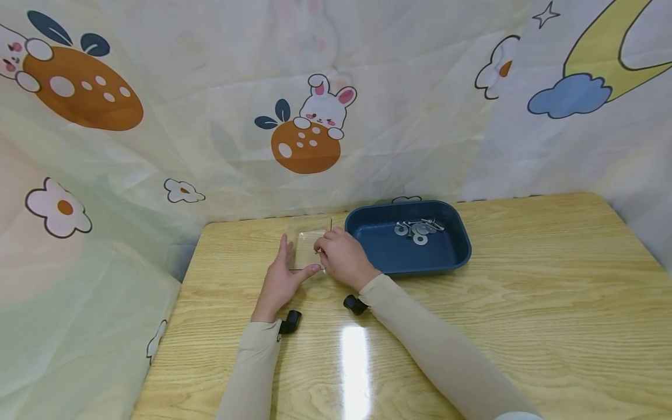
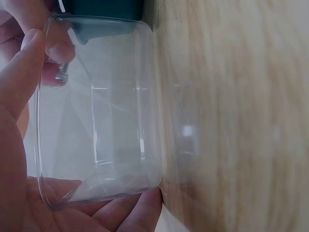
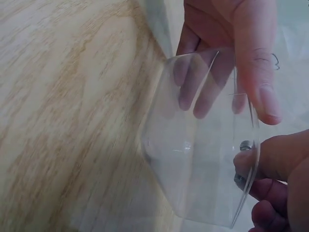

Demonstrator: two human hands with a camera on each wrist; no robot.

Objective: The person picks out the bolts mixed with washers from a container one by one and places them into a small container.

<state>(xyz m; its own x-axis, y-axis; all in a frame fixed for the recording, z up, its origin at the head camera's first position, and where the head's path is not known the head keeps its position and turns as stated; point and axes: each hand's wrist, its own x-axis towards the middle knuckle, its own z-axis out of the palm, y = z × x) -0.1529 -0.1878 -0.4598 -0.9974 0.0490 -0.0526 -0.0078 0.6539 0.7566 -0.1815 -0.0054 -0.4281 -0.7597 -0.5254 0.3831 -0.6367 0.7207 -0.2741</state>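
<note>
A clear, open-topped plastic box [image 2: 118, 116] stands on the table beside the blue tray. My left hand [image 1: 280, 284] holds it, fingers along its left side and thumb over the near rim. Over the box's right part, the fingers of my right hand [image 1: 343, 256] pinch small silver metal hardware [image 2: 62, 72]. It looks like a screw, with two metal ends [image 3: 245, 145] showing around the fingertip in the right wrist view. The pinching fingertips are inside the rim, seen through the clear wall. Most of the held metal is hidden by the fingers.
The blue tray [image 1: 415, 269] stands right of the box, holding several washers [image 1: 420, 239] and screws [image 1: 433, 224] toward its back right. A patterned cloth [image 1: 409, 128] hangs behind the wooden table [image 1: 551, 291]. Black wrist cameras [image 1: 355, 304] stick out by both wrists.
</note>
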